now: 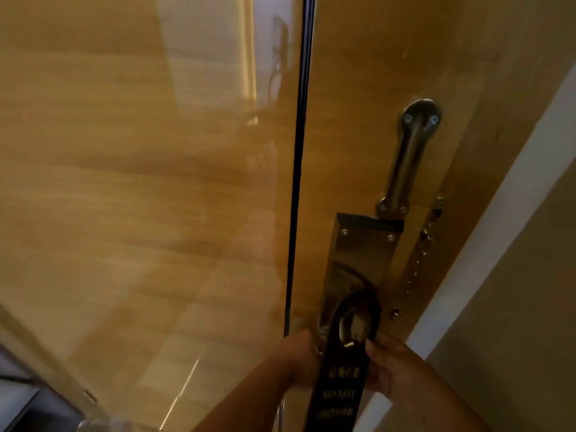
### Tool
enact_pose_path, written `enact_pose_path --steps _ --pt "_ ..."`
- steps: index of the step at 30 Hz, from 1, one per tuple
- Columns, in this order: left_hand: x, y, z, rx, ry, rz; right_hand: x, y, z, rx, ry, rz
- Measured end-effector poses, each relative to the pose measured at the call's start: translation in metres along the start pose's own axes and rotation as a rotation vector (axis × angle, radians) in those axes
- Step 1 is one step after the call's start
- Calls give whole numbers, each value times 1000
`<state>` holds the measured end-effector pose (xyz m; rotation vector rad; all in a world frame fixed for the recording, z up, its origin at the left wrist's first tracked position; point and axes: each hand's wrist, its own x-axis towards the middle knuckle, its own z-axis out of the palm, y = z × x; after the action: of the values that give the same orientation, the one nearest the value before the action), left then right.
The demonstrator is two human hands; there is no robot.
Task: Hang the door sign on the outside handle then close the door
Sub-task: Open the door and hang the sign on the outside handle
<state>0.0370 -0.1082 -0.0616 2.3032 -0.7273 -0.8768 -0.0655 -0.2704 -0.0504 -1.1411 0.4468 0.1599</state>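
While both hands work low at about five o'clock in the view, here is what stands at the door.

Door sign: one, black, long and narrow (341, 369), its rounded top with the hole lying over the foot of the metal lock plate; whether the hole is around a handle I cannot tell, as that part is hidden.
Writing on sign: gold letters; "DO NOT" reads clearly, the line under it is blurred, and the small line above looks like characters I cannot make out.
Left hand: one (299, 360), at seven o'clock from the sign's hole, fingers curled shut against the sign's left edge; what they close on is hidden.
Right hand: one (392, 369), at four o'clock from the hole, thumb and fingers pinching the sign's right edge.
Lock plate: one, polished metal (358, 263), two screws at its top.
Pull bar: one (405, 157), at twelve o'clock above the plate, two screws showing at each end.
Chain: one, brass (416, 269), hanging at three o'clock from the plate.
Door: wood veneer (349, 104), a dark vertical gap (299, 151) at its left side.
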Motion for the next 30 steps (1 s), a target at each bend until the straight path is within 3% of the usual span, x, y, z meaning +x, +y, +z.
enact_pose_path --steps 7,13,19,25,28,30 --pt "-74 0 8 282 47 121 -63 10 15 -99 -110 -6" --pt "-137 -4 14 498 91 117 -130 36 48 -174 -148 -23" --pt "-228 -15 31 893 181 132 -220 48 82 -164 -199 -131" --pt "-330 -66 53 962 163 80 -302 88 111 -8 -225 -235" --pt "-384 -97 61 919 175 27 -328 108 122 92 -148 -239" --pt "-418 -114 62 927 158 -12 -337 118 134 31 -112 -223"
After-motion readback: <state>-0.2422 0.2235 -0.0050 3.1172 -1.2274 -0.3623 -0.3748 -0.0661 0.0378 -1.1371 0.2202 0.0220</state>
